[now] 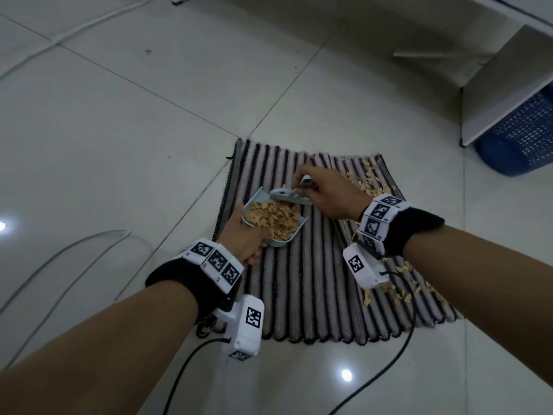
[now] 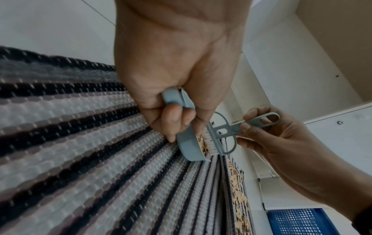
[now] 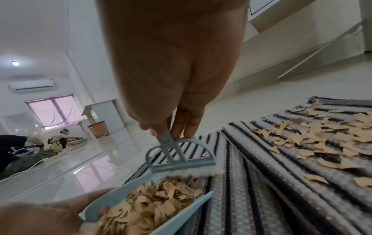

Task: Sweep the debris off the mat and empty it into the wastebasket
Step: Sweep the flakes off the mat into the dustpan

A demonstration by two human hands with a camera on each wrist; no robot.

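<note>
Item 1: my left hand (image 1: 246, 235), fingers curled round the handle of the pale blue dustpan (image 1: 270, 218), which sits at centre frame in the head view, on the left part of the mat.

Item 2: tan debris (image 1: 273, 219), heaped in the dustpan; more scraps lie loose along the mat's right side (image 3: 314, 136).

Item 3: my right hand (image 1: 326, 194), pinching the handle of the small blue brush (image 1: 288, 195); its white bristles (image 3: 193, 172) meet the dustpan's open lip.

Item 4: striped mat (image 1: 323, 295), flat on the white tile floor (image 1: 119, 130), lower centre.

Item 5: blue wastebasket (image 1: 520, 136), right edge of the frame, well apart from the mat, tucked under a white shelf unit (image 1: 505, 94).

Item 6: cables (image 1: 59, 259) on the floor, lower left.
</note>
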